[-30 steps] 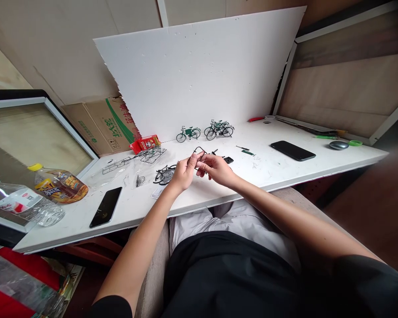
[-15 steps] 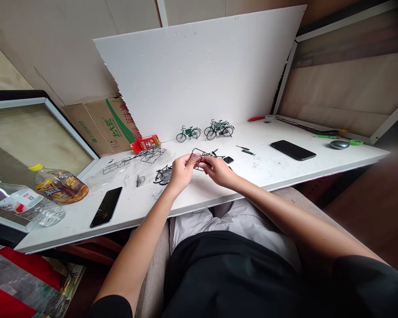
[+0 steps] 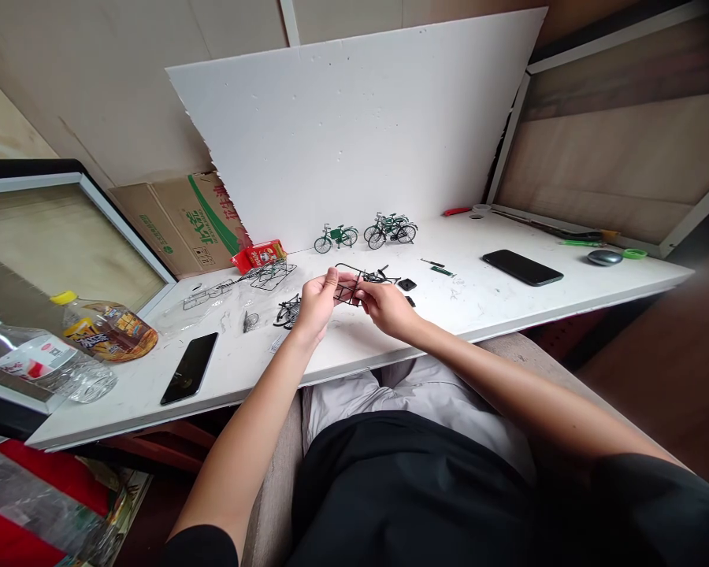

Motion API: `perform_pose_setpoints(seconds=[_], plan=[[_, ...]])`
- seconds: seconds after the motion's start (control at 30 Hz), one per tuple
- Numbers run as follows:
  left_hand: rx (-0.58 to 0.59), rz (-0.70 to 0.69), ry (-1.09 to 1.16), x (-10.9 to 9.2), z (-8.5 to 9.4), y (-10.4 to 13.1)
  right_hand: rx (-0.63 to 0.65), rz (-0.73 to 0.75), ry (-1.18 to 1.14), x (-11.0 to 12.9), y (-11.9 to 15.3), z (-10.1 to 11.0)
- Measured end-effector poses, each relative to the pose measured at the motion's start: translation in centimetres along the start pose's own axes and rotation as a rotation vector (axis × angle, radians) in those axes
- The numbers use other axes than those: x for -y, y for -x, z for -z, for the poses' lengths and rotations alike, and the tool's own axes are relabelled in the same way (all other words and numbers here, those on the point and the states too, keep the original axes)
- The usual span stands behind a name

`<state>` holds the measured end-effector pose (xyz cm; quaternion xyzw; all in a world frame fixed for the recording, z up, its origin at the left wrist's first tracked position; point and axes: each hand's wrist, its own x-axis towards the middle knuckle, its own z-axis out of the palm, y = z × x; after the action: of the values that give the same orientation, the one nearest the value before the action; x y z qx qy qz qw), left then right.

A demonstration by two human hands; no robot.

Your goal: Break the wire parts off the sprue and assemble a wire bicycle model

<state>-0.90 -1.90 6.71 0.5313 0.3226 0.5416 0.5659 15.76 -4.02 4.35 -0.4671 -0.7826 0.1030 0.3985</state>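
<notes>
A thin black plastic sprue frame [image 3: 347,293] is held up above the table between my two hands. My left hand [image 3: 317,305] grips its left side, thumb up along the edge. My right hand [image 3: 388,306] pinches the right side, fingertips close together. Just behind lie dark bicycle-shaped parts [image 3: 379,275], partly covered by the frame and my fingers. Black wheel parts [image 3: 287,312] rest left of my left hand. To the right of the dark parts sits a small black square piece [image 3: 407,284].
Small model bicycles [image 3: 335,237] stand near the white foam board [image 3: 354,134]. Wire-like sprues [image 3: 272,275] and a red packet [image 3: 258,257] lie left. Phones [image 3: 190,368] flank the work area. Bottles [image 3: 109,329] are far left; a mouse [image 3: 604,257] is far right.
My hands have moved slightly apart. The left thumb has risen, and more of the sprue frame shows between my fingers. The things on the table have stayed put.
</notes>
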Motion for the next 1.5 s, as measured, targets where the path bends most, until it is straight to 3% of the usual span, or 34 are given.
perform_pose_setpoints(seconds=[0.17,0.3,1.03,1.5], plan=[[-0.068,0.132,0.128,0.6,0.2,-0.3,-0.007,0.012,-0.052,0.2,0.3,-0.3],[-0.057,0.186,0.255,0.8,0.4,-0.6,-0.013,0.036,-0.068,0.3,0.4,-0.6],[0.005,0.251,0.256,0.4,0.0,-0.4,-0.124,0.232,0.221,-0.7,1.6,-1.5],[-0.052,0.261,0.327,0.9,-0.9,-0.2,-0.132,0.228,0.252,-1.9,1.8,-1.7]])
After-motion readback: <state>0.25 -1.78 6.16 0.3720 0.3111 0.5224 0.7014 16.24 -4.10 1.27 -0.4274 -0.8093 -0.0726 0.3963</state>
